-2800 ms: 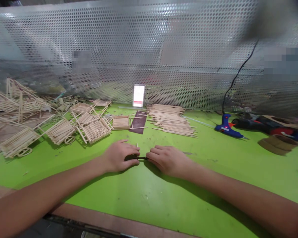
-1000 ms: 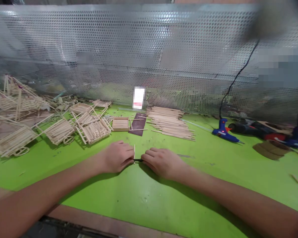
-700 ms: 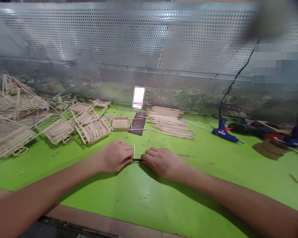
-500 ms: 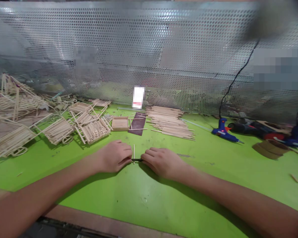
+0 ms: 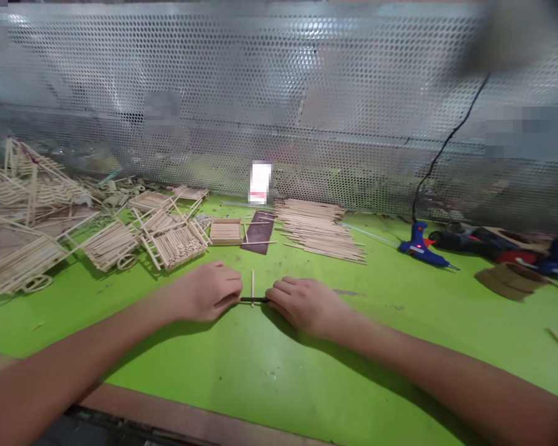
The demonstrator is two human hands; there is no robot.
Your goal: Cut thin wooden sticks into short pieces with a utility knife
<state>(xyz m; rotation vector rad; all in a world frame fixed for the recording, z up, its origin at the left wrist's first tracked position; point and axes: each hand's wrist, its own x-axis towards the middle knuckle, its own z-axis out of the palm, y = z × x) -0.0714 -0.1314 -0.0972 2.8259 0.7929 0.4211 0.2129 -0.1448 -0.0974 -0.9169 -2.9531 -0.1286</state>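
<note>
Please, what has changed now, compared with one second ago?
The left hand has drawn away leftward from the short stick, baring more of the black strip. The right hand stays at the strip's other end; the stick pile has not moved.

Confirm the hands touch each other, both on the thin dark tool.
Not touching: the head view shows a gap between the left hand and right hand, with a short stick in it. Both hands are on the thin dark tool.
</note>
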